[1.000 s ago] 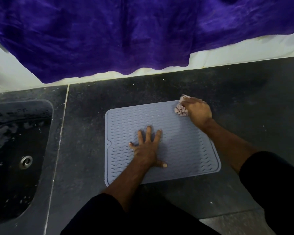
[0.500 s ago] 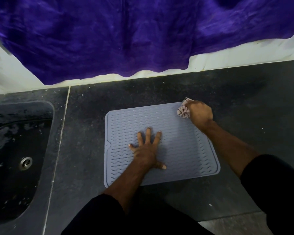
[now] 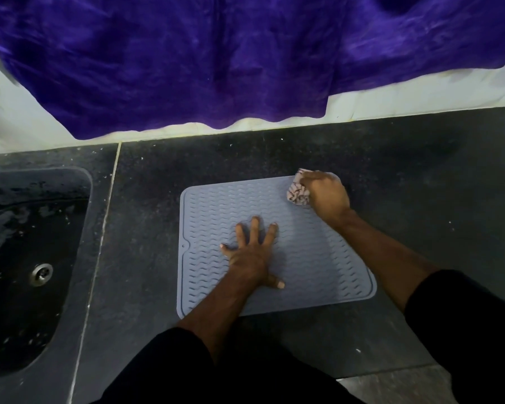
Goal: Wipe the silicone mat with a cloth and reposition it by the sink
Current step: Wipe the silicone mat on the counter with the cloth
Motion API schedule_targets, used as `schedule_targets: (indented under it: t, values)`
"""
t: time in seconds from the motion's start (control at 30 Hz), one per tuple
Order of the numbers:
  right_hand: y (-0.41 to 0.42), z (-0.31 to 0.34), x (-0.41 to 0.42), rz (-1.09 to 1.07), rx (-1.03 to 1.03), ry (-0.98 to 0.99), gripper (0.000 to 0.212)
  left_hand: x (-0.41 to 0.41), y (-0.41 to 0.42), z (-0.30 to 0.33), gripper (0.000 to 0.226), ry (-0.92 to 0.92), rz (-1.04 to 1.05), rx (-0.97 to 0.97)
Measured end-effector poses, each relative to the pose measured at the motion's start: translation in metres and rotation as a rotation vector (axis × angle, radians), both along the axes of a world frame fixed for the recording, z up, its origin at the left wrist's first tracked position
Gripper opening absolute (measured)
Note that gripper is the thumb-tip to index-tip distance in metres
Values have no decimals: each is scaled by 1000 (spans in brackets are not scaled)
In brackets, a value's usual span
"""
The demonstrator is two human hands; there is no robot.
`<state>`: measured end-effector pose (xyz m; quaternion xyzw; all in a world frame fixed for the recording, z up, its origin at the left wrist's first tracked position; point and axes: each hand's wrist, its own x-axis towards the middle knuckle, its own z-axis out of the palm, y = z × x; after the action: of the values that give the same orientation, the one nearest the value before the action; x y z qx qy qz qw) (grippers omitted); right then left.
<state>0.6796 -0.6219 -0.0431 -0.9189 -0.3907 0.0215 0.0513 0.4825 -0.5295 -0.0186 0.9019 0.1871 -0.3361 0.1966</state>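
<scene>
Silicone mat (image 3: 318,258): grey-blue, wavy ribbed surface, lying flat on the dark speckled table (image 3: 420,185). It sits right of the sink (image 3: 27,258), apart from it, with a strip of table and a pale seam line (image 3: 99,243) between them.

Left hand (image 3: 250,255): palm down near the mat's middle, fingers straight and spread, thumb out to the side, pressing flat on the mat. Nothing in its grip.

Right hand (image 3: 327,195): at the mat's far right corner, fingers curled round a bunched cloth (image 3: 296,193), pale with dark patterned lines. The cloth sticks out on the hand's left side and touches the mat surface at that corner.

Both forearms are bare, dark sleeves (image 3: 464,330) at the bottom of the view.

Sink is dark, looks wet, metal drain (image 3: 42,274) visible in its floor. Purple fabric (image 3: 187,59) hangs along the back over a white surface (image 3: 420,94) behind the table.
</scene>
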Motion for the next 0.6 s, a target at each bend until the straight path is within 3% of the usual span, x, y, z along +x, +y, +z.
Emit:
schedule_targets:
  t: [0.17, 0.4, 0.5, 0.6]
  values:
    - [26, -8, -28, 219, -50, 4, 44, 0, 0, 0, 131, 14, -1, 9]
    - [7, 3, -2, 38, -102, -29, 37, -1, 0, 1, 131, 6, -3, 6]
    - [34, 4, -21, 215, 40, 35, 42, -1, 0, 1, 130, 4, -14, 3]
    - [47, 0, -36, 334, -29, 48, 43, -2, 1, 0, 130, -5, -21, 4]
